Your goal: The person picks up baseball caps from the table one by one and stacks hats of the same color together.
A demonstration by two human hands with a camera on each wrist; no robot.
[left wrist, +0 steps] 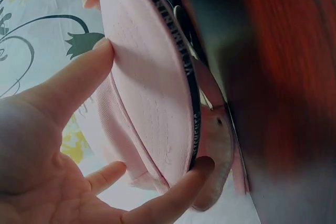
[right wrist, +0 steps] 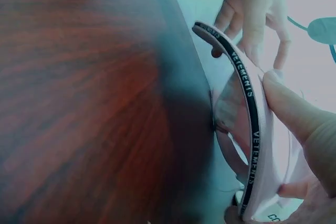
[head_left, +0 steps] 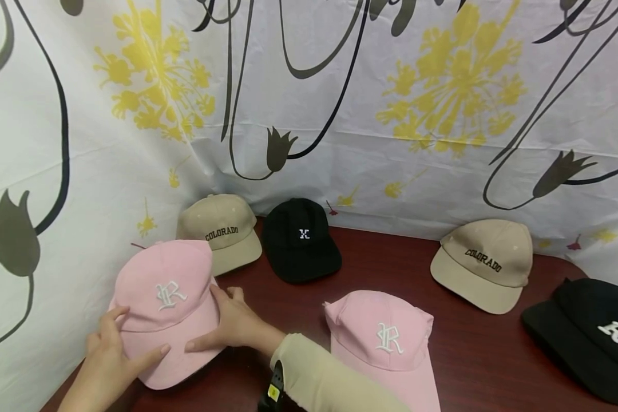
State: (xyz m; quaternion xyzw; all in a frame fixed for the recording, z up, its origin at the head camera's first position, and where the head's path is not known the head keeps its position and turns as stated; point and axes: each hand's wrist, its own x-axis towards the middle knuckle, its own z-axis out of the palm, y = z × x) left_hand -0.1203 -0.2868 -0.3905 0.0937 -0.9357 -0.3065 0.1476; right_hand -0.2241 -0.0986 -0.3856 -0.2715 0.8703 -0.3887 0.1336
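A pink baseball cap (head_left: 165, 309) with a white embroidered letter sits at the left, between both hands. My left hand (head_left: 105, 357) grips its left side, thumb on top of the brim. The right hand (head_left: 237, 323) grips the other side, its thumb also on the brim. In the left wrist view, a fingertip of the left hand (left wrist: 58, 145) reaches the edge of the brim (left wrist: 152, 77). Dark tape with white lettering runs along the brim's edge (right wrist: 252, 114) in the right wrist view, where the right hand (right wrist: 310, 145) pinches it.
Behind the held cap are a beige COLORADO cap (head_left: 221, 229) and a black cap (head_left: 301, 240). A second pink cap (head_left: 381, 343) lies right of centre. Another beige cap (head_left: 486, 263) and a black cap with an R (head_left: 587, 337) lie farther right. A patterned curtain (head_left: 335, 103) borders the dark red table (head_left: 391, 263).
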